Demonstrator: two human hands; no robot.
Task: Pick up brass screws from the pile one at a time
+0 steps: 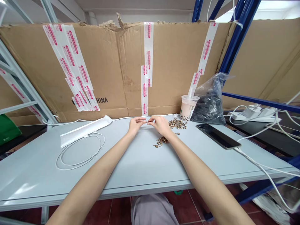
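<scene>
Left hand has its fingers straight and thumb brought in close; whether it grips cannot be told. Its tips meet those of the right hand, which pinches a small metal piece just above the middle of the grey table, probably so both can steady something so tiny. From the left, a white sleeve and coiled cable lie aside, seemingly unneeded. Brass-coloured screws and, beyond, shorter metal pieces sit by the right arm, likely for a short reach. A drink cup stands at the back beside a plastic bag, perhaps against spills; the phone has a cord at its near end, apparently charging. On the cardboard, pink labels on white tape are too small to read; black "HINA" follows. The cup's sideways lettering is unclear.
</scene>
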